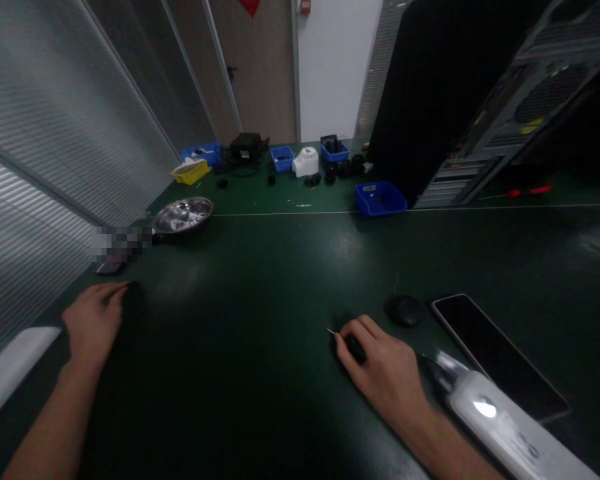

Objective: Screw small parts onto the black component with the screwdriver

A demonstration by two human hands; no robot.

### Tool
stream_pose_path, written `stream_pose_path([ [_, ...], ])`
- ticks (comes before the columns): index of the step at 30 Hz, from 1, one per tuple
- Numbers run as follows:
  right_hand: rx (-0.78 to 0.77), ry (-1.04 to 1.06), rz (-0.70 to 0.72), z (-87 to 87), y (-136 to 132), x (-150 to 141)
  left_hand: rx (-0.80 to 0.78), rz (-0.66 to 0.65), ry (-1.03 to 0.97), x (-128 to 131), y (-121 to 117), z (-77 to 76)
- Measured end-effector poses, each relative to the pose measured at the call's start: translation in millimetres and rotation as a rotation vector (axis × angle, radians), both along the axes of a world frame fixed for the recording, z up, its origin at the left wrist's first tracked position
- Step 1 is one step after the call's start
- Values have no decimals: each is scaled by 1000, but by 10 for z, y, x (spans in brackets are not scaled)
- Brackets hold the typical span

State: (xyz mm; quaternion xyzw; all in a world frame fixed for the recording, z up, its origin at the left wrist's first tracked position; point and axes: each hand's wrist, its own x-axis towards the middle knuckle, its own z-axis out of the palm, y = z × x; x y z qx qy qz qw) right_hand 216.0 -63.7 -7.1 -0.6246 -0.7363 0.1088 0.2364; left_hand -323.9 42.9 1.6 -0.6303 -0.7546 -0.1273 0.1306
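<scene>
Pointing forward and leftward, the small black tool with a thin, pale metal tip (356, 349) lies low over the smooth dark green tabletop (240, 387), a little right of the middle, clamped between the thumb and curled fingers of the right hand (383, 360). From where I stand I can't tell whether the tip touches the surface. A light pinch well forward on the black body should steer that tip best, with the side of the hand set down as a rest so the wrist needn't do all the steadying. The left hand (95, 317) is well apart on the far left, thumb and fingertips near each other beside something small and dark; whether they pinch it, I can't make out. If the two hands work together, the left ought to come in from the side, its fingers out of the tip's line. Just beyond the right knuckles sits a rounded black object (406, 311), easily nudged, and past it a flat black phone-like slab with a pale edge (500, 357), whose face a stray metal point could scratch. Farther out, the shiny round metal bowl (200, 205) and the rectangular blue plastic tray (380, 208) stand well away from the tool.
</scene>
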Motion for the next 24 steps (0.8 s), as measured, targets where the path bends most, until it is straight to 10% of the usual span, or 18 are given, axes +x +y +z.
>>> stream_pose_path([
  [24,-24,23,34,54,-48,3,-9,13,52,30,-7,-25],
])
